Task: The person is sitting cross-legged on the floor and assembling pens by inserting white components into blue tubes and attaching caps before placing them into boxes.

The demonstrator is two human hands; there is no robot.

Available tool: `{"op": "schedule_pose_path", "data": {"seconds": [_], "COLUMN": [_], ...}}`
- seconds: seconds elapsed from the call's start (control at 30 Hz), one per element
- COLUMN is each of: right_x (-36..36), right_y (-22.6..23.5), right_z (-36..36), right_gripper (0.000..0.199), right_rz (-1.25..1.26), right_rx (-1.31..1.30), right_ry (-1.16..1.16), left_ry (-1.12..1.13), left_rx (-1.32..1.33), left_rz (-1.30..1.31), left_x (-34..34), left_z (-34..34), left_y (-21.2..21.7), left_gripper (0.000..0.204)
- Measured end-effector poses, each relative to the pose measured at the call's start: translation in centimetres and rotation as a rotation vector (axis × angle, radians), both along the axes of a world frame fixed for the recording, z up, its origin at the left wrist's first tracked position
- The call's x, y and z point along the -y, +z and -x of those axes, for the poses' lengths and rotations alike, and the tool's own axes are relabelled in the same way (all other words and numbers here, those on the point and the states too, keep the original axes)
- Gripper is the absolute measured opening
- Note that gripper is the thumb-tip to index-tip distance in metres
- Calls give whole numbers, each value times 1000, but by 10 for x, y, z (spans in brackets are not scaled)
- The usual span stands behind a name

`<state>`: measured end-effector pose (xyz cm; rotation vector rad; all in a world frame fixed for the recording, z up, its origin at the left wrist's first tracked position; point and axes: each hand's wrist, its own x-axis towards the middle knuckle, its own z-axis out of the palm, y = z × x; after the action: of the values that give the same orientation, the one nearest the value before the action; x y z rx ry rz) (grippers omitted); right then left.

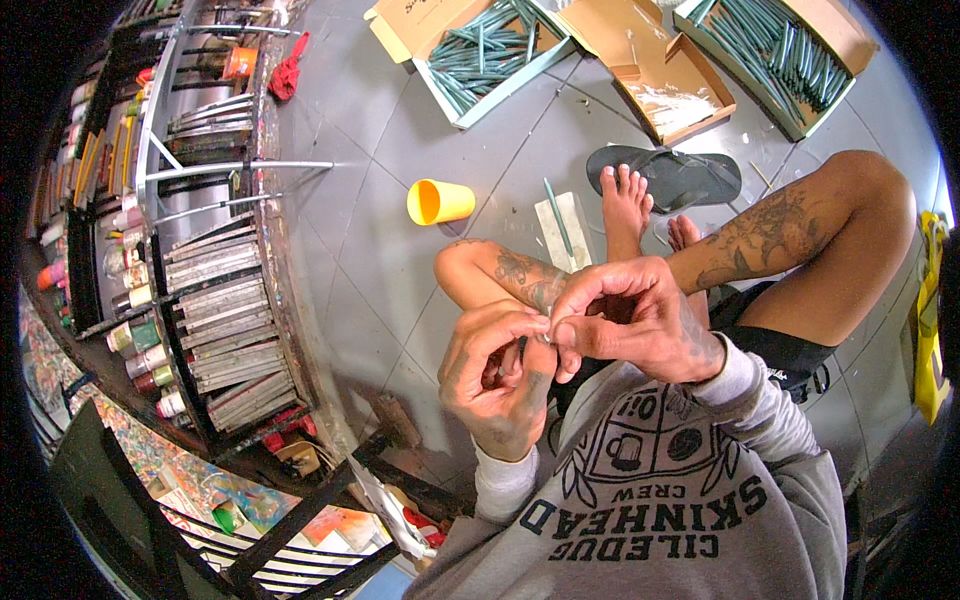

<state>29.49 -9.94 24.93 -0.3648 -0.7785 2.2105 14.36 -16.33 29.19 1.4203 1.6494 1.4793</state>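
My left hand (497,375) and my right hand (640,320) meet in front of my chest, thumbs and forefingers pinched together. Between the fingertips shows a tiny whitish bit, too small to name. Past my hands, one slim teal pen-like stick (557,215) rests on a pale flat slab (566,240) on the floor. Many more such sticks fill an open box (470,115) at the far middle and another open box (792,122) at the far right. Between these two stands an open cardboard tray (690,122) with white scraps in it.
A yellow cup (445,202) lies on its side on the grey tiles. My bare feet (625,200) are beside a black flip-flop (690,178). At left, a rack (160,190) holds framed screens and paint jars. A red cloth (287,72) hangs there; a yellow bag (930,330) is far right.
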Motion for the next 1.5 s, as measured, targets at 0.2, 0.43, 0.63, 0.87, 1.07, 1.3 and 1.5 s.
{"op": "schedule_pose_path", "data": {"seconds": [0.2, 0.43, 0.63, 0.87, 1.07, 1.3, 1.5], "right_x": [4, 5, 7, 7, 8, 10, 13], "right_y": [-13, 0, 2, 12, 14, 12, 11], "right_z": [3, -2, 4, 1, 2, 9, 12], "right_gripper": [13, 12, 18, 19, 18, 20, 19], "right_rz": [18, 40, 45, 12, -27, -25, 7], "right_rx": [-35, 23, -12, 96, 139, 41, 31], "right_ry": [-29, -54, -190, -180, -201, -278, -269], "left_ry": [-50, -15, 7, 56, 63, 56, 52], "left_rx": [-77, -262, -240, 12, -18, -437, -547], "left_rz": [115, 34, 24, 4, -2, -113, -166], "left_x": [5, 6, 7, 6, 8, 0, 1], "left_z": [3, 2, -1, -5, -3, -3, -3], "left_y": [7, 5, 4, -3, -3, 6, 7], "left_gripper": [19, 22, 19, 19, 20, 24, 26]}}
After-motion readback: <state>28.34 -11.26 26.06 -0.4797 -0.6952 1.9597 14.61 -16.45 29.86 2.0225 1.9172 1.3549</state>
